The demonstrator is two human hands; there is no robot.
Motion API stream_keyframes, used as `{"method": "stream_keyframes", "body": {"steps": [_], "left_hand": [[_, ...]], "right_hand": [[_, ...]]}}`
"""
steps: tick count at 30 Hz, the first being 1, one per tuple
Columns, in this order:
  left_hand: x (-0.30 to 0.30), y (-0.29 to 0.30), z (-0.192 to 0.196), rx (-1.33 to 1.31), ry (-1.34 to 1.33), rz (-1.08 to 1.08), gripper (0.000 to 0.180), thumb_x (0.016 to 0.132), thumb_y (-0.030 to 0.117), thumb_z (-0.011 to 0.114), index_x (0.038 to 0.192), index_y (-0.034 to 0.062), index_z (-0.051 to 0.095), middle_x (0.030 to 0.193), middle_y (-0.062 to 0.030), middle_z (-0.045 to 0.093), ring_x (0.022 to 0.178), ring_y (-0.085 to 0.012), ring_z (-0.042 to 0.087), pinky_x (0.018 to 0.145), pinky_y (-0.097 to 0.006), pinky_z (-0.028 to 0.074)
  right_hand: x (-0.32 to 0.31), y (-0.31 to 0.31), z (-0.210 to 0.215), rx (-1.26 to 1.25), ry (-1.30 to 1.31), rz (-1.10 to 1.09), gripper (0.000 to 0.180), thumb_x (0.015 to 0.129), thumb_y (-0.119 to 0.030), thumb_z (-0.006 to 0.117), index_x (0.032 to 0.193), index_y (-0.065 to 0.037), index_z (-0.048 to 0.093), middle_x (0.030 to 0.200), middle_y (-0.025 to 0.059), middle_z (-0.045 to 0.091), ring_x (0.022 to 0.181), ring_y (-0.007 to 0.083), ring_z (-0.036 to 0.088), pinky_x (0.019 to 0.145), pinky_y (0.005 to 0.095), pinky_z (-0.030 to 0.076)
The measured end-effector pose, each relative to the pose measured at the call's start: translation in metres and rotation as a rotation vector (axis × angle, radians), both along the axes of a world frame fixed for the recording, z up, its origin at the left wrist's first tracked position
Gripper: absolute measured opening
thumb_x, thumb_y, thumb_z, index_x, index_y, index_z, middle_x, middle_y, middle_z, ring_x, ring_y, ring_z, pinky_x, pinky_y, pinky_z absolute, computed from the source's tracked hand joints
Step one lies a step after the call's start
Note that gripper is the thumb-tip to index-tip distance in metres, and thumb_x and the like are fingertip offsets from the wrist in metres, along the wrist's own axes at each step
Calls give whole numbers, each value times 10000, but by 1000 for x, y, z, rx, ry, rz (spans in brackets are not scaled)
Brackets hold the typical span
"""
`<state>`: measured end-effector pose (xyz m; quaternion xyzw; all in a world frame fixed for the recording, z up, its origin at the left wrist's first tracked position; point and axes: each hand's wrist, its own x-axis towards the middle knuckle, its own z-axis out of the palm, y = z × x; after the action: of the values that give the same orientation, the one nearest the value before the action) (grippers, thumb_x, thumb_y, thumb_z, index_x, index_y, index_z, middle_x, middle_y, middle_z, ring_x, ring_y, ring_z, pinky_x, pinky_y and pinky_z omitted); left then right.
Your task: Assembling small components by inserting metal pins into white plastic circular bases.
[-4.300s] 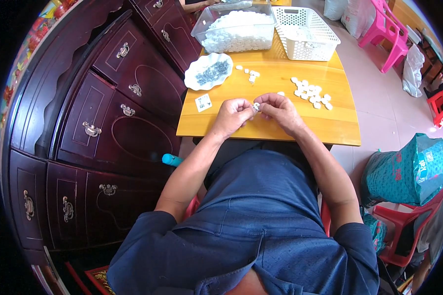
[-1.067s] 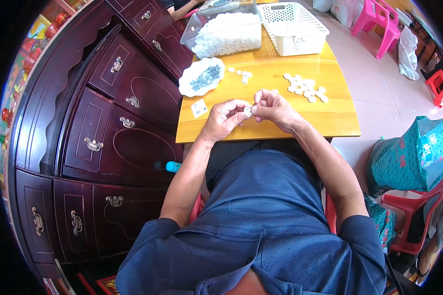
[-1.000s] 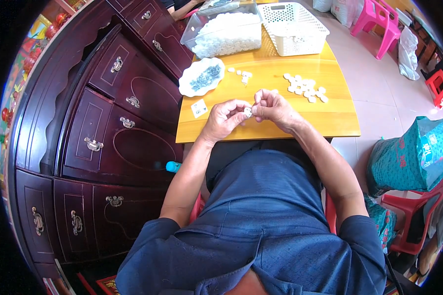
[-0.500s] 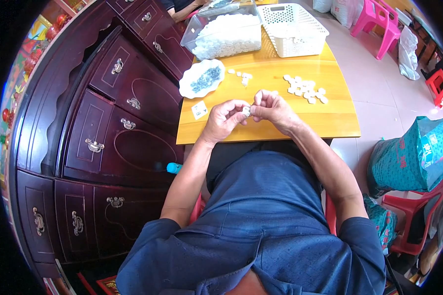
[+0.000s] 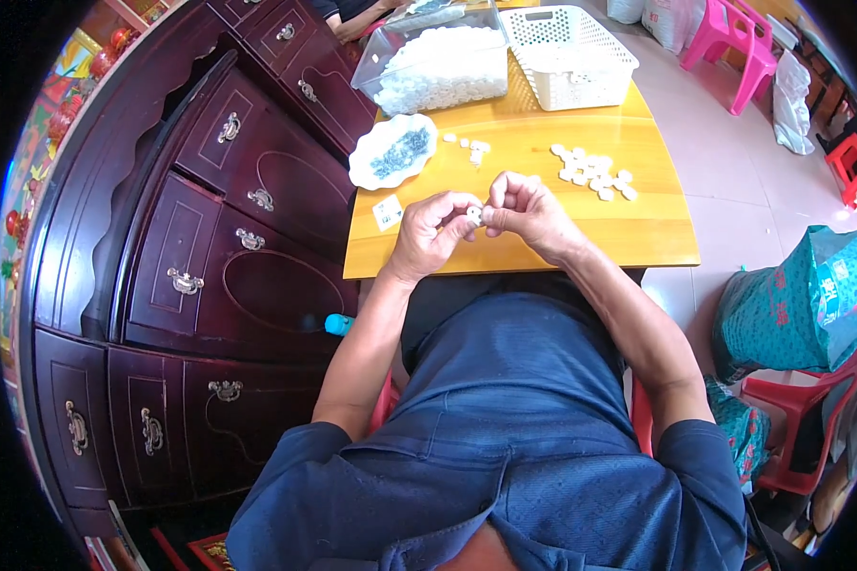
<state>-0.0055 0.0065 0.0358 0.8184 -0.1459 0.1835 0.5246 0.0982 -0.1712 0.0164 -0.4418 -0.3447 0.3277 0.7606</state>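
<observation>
Over the near edge of a yellow wooden table [image 5: 533, 249], my left hand [image 5: 430, 233] pinches a small white plastic piece [image 5: 475, 216] between thumb and fingers. My right hand [image 5: 528, 217] meets it from the other side, its thumb and forefinger closed at the same piece. Whether the right fingertips hold a separate tiny part is too small to tell. Left of my hands lies a small white printed card [image 5: 388, 213]. Beyond it stands a scalloped white dish [image 5: 369, 158] of small dark bits. Several white pieces [image 5: 595, 171] are scattered to the right; a few more [image 5: 478, 150] lie beyond my hands.
A clear bin [image 5: 438, 71] heaped with white pieces and a white perforated basket [image 5: 581, 71] stand at the table's far end. Dark wooden cabinets [image 5: 200, 257] flank the left side. On the right are a teal bag [image 5: 781, 305] and a red chair [image 5: 781, 409]. Another person's arm [image 5: 357, 21] shows far off.
My hands stay together at the piece, with only a slight shift of the fingers. The whole view has moved a little; nothing on the table has visibly moved.
</observation>
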Motion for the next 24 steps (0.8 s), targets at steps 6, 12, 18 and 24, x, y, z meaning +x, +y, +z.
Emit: {"method": "stream_keyframes", "body": {"steps": [6,12,18,24], "left_hand": [[1,-4,1,-107,29,-23,149,970,99,637,1077,-5,637,896,-39,663,744,-95,631,679,-226,519],[-1,-5,3,-176,66,-40,204,974,128,644,1125,-9,636,932,-36,666,768,-99,631,711,-228,522],[0,-8,4,-178,48,-36,189,965,107,651,1118,-4,644,930,-37,671,758,-94,626,697,-226,521],[0,-5,3,-154,39,-28,191,966,115,653,1113,-6,647,944,-36,673,760,-92,626,703,-226,524]], "right_hand": [[1,1,1,38,-12,-12,175,920,-58,695,876,-99,531,850,19,661,751,73,622,703,223,515],[5,-4,6,6,-25,-14,170,925,-71,694,891,-97,530,860,26,664,756,77,623,715,222,511],[5,-6,7,2,-10,-8,174,924,-80,700,895,-98,530,861,25,661,764,79,625,727,225,509],[5,-4,6,5,-15,-1,173,923,-80,701,892,-101,532,853,20,659,763,80,625,725,224,508]]}}
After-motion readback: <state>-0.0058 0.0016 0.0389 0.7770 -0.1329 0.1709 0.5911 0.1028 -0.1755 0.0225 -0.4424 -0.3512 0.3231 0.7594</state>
